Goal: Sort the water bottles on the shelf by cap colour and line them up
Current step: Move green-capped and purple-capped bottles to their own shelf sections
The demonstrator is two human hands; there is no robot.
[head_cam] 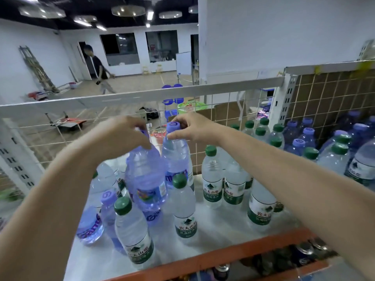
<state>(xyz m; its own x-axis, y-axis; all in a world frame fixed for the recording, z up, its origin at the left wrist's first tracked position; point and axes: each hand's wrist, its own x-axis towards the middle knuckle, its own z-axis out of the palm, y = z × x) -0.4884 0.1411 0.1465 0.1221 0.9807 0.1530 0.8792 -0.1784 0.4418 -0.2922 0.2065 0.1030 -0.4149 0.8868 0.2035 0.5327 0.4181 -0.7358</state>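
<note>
1. Up at the back of the shelf (203, 246), near the wire mesh (221, 110), you have two purple-capped bottles by their tops. Your left hand (123, 134) curls round the neck of the tinted purple bottle (145, 177), its cap hidden under your fingers; this bottle looks lifted and tilted above the others. Your right hand (192, 126) pinches the purple cap (173, 126) of the paler bottle (176, 157), which stands just beside the first.
2. Both look full, so expect real weight hanging from a small grip. The thin plastic walls will likely dent if squeezed, and the labels may be slick.
3. Taking the neck just under the cap is the surest hold; a cap-only pinch may let the bottle swing.
4. Around them, green-capped bottles (185, 207) stand close together, one almost touching the tinted bottle, so a swinging base could topple them.
5. Farther right, a mixed group of purple and green caps (304, 136) is crowded together, not yet sorted.
</note>
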